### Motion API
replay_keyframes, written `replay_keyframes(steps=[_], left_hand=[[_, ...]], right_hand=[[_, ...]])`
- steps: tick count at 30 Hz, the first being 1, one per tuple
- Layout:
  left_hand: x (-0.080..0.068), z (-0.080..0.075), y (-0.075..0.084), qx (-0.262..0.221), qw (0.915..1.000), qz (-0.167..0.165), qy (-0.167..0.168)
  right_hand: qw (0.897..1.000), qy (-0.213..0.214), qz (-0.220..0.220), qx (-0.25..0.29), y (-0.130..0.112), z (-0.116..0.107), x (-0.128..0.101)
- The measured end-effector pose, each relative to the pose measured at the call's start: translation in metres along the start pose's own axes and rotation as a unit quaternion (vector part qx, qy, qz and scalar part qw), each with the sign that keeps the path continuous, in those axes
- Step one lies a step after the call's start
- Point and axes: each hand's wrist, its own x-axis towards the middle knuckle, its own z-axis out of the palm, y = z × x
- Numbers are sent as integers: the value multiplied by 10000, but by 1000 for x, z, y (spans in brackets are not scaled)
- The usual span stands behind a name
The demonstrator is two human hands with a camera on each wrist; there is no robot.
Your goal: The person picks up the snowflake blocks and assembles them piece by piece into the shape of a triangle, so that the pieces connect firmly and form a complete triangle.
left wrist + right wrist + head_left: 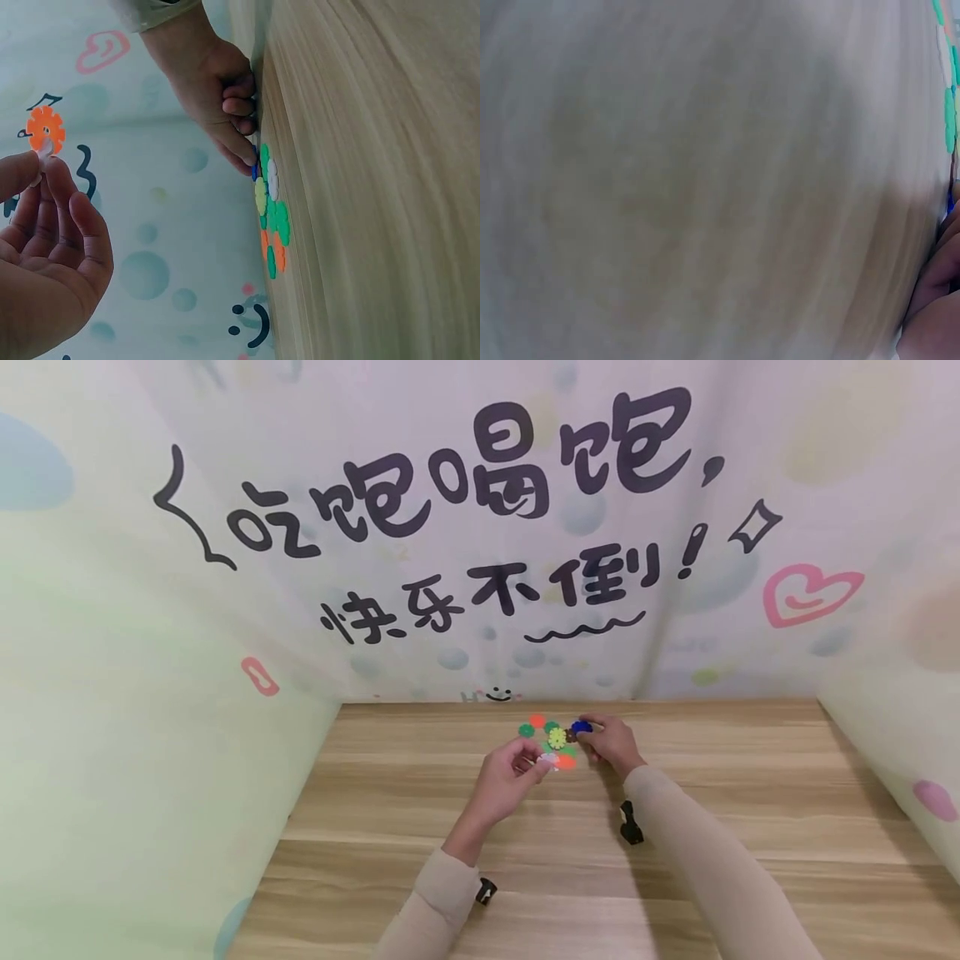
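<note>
My left hand (504, 781) pinches a white notched disc (43, 155) between thumb and fingers, held up off the table. An orange notched disc (46, 127) is joined to the white one and sticks out beyond the fingertips. Farther back, my right hand (613, 742) is low at the table, its thumb and finger on a blue notched disc (581, 727). Beside the blue disc lie a yellow disc (557, 739), a brown disc (571, 736) and several green and orange ones. In the right wrist view only part of my right hand (937, 292) shows at the edge.
The discs lie close together on a wood-grain table (420, 760), near its back edge. A printed curtain wall (450, 668) with dark lettering rises right behind. Dark wrist-strap pieces (632, 823) hang by both sleeves.
</note>
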Motion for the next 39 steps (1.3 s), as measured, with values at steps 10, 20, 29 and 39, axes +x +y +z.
replay_keyframes(steps=[10,20,29,39], left_hand=[[-2,5,6,-28,10000,0,15],[-4,6,2,-34,10000,-58,31],[-5,8,4,-15,9999,-66,77],[-9,6,5,139,9994,-228,228]], right_hand=[[9934,530,-629,-801,1,4,-6],[9853,1155,-896,-888,3,9,-17],[9853,1231,-979,-668,10,9,-21],[9927,637,-835,596,17,9,-32]])
